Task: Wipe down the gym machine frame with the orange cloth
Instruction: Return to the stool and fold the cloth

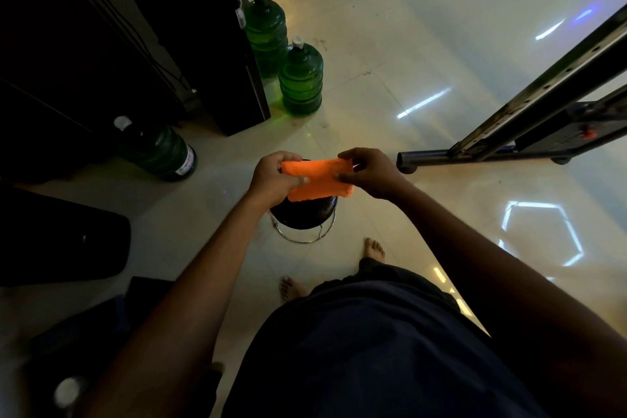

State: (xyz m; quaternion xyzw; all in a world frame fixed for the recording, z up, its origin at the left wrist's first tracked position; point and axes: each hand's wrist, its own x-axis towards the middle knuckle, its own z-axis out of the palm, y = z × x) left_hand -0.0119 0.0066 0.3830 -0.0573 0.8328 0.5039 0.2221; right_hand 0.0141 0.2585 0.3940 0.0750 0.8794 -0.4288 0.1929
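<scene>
Glossy pale floor tiles point(424, 54) throw back strips of ceiling light; the room is dim. I see both my arms reaching forward at about waist height, over a round black stool point(303, 214) with a chrome ring base.

Orange cloth point(317, 178): folded into a thick strip, stretched between my two hands above the stool seat. Left hand point(273, 176) grips its left end, fingers curled over the top edge and thumb pressed across the front. Right hand point(368, 173) pinches the right end, thumb underneath and fingers curled over the top.

Gym machine frame point(529, 112): dark metal rails slanting up to the right, with a horizontal base tube point(427, 158) on the floor whose open end lies just beside my right hand. Cloth is not touching the frame.

Left side: tall dark cabinets point(190, 44). Two green water jugs point(300, 78) with white caps stand against them, a third point(159, 149) nearer me. Black padded object point(61, 237) at far left. My bare feet point(374, 248) on the tiles below the stool.
</scene>
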